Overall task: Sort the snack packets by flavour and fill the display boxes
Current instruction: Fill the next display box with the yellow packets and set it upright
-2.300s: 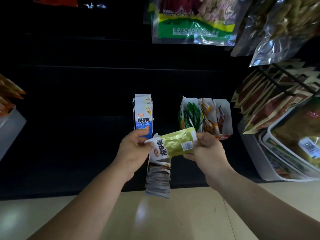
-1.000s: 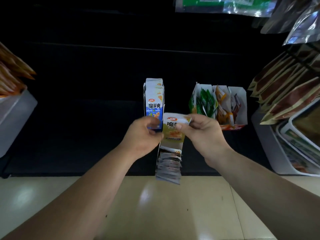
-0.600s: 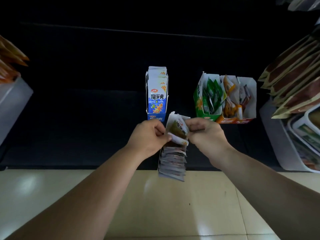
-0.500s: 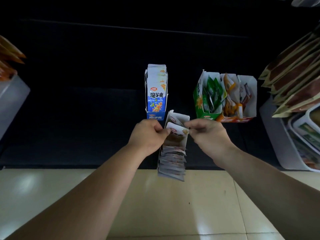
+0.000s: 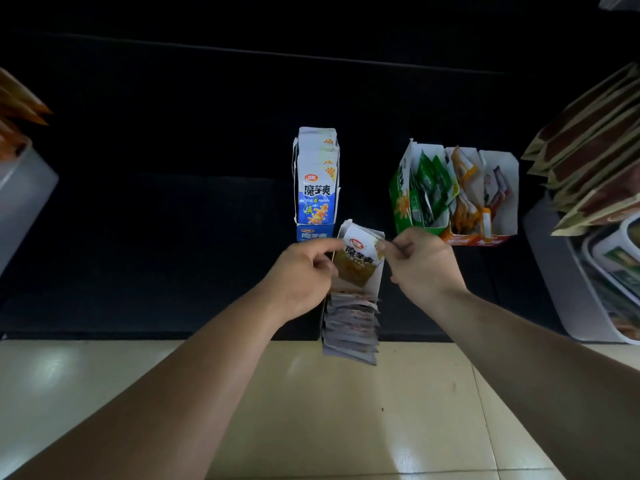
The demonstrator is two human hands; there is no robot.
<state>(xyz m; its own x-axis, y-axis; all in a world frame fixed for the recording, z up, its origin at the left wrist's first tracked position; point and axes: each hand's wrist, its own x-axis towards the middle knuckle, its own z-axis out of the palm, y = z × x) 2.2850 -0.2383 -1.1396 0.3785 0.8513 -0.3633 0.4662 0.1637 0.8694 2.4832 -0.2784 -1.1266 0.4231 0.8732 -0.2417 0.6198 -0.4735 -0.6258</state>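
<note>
A yellow-and-white snack packet point(image 5: 358, 258) stands upright at the back of a narrow display box point(image 5: 375, 271) on the dark shelf. My left hand point(image 5: 304, 271) pinches the packet's top left corner and my right hand point(image 5: 420, 261) pinches its top right corner. In front of it, a row of several similar packets point(image 5: 349, 327) fills the box out past the shelf edge. Behind stands a blue display box point(image 5: 317, 181) full of blue packets. To the right stand a green box point(image 5: 401, 199) with green packets and an orange box point(image 5: 481, 237) with orange and red packets.
The dark shelf point(image 5: 173, 237) runs left to right, with a pale tiled floor point(image 5: 346, 410) below it. White bins point(image 5: 568, 271) of brown pouches stand at the right. A grey bin point(image 5: 24, 188) with orange packets sits at the far left.
The yellow packet, held sideways in both hands earlier, has been turned upright and lowered into the back of the narrow box. The camera has tilted downward.
</note>
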